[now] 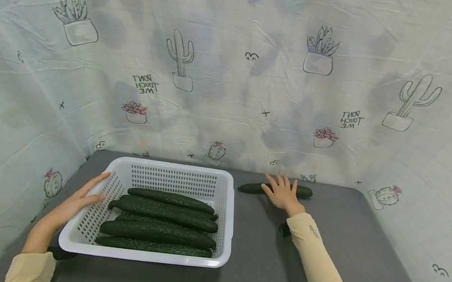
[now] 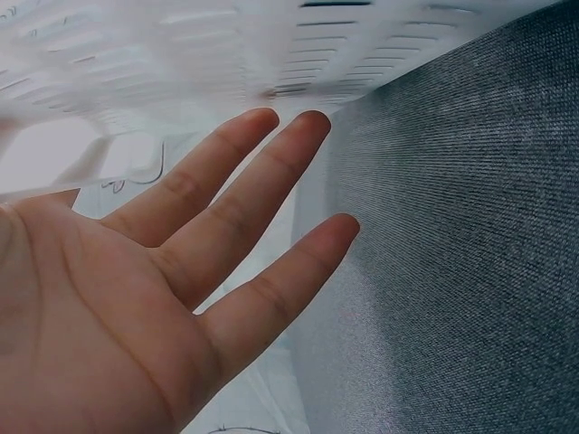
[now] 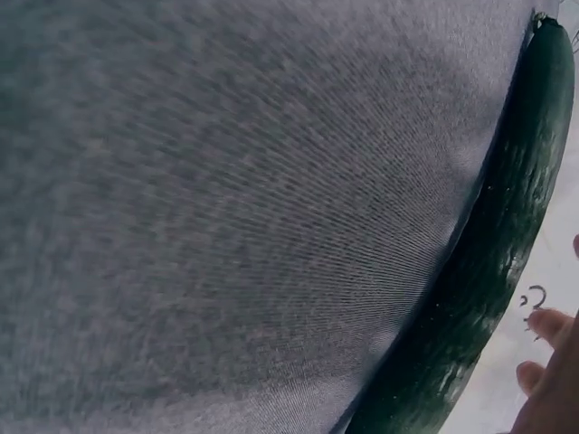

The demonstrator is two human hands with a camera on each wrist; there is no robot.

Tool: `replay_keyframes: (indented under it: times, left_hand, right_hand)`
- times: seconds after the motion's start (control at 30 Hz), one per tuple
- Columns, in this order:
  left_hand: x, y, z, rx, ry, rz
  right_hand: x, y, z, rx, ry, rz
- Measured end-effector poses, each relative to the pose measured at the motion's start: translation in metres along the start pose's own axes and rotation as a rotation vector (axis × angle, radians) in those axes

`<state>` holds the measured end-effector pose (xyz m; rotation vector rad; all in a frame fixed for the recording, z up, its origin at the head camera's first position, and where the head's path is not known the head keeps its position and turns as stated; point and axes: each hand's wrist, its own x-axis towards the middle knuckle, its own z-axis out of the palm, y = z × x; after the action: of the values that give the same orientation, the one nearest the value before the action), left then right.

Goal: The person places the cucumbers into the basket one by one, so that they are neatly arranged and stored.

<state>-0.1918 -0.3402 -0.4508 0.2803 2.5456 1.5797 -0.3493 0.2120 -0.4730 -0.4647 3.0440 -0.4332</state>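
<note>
A white perforated plastic basket [image 1: 141,259] stands on the left, holding several dark green cucumbers [image 1: 163,212] laid side by side. At its left rim is my left hand [image 1: 74,205], the thumb over the edge and other fingers outside. The left wrist view shows three fingers [image 2: 231,212] straight and spread beside the basket wall [image 2: 217,54]. My right hand [image 1: 282,195] reaches over a lone cucumber [image 1: 304,192] near the back edge, fingers spread across it. In the right wrist view, that cucumber [image 3: 479,253] lies lengthwise, with a few fingertips [image 3: 547,324] beyond it.
Dark grey cloth [image 1: 256,277] covers the table under the basket and the lone cucumber. A pale patterned curtain [image 1: 235,87] rises behind the table's back edge and along both sides.
</note>
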Motion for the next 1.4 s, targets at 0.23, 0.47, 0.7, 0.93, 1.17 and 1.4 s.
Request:
replay_keyframes:
  times: [0.23,0.47,0.7,0.93,1.17,1.4]
  left_hand:
    - [-0.001,0.001,-0.001,-0.005,-0.001,-0.012]
    - [-0.001,-0.001,0.000,-0.015,-0.001,-0.016]
    - [0.000,-0.001,-0.001,-0.011,0.008,-0.009]
    - [-0.001,0.000,0.000,-0.012,0.003,-0.018]
    - [0.001,0.000,0.003,0.001,-0.006,0.006]
    - [0.000,-0.001,0.000,0.009,0.008,0.013]
  right_hand:
    - [0.006,0.000,0.002,-0.019,-0.068,0.008]
    - [0.004,0.009,0.005,-0.021,-0.101,0.048]
    - [0.002,0.012,0.003,-0.013,-0.094,0.042]
    - [0.002,0.014,0.004,-0.033,-0.107,0.048]
    - [0.002,0.019,0.009,-0.019,-0.111,0.059]
    - [0.009,0.018,0.010,-0.022,-0.085,0.028]
